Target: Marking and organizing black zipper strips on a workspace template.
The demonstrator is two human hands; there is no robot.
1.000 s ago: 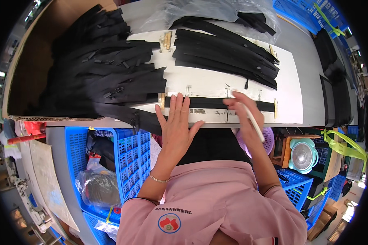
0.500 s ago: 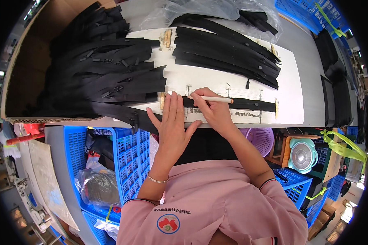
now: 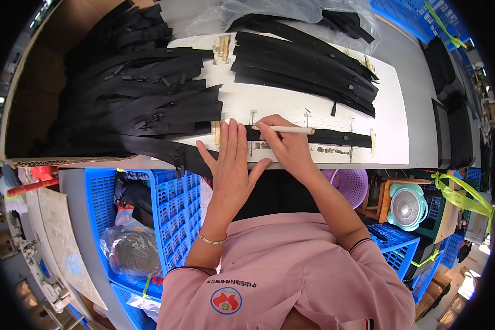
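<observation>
My left hand [image 3: 234,162] lies flat, fingers together, pressing a black strip [image 3: 335,137] onto the white board [image 3: 283,102] near the board's front edge. My right hand [image 3: 287,144] is beside it, holding a white pencil-like marker [image 3: 289,130] with its tip at the strip's left part. The strip runs to the right across the board between small metal pegs. A bundle of similar black strips [image 3: 308,69] lies further back on the board.
A large heap of black strips [image 3: 132,104] fills a cardboard box at the left. Clear plastic bags [image 3: 269,10] lie at the back. Blue crates [image 3: 165,203], a purple basket [image 3: 349,184] and a small fan [image 3: 406,206] stand below the table edge.
My right hand with the white marker has moved left along the strip, from its middle to beside my left hand. The left hand stays flat on the strip.
</observation>
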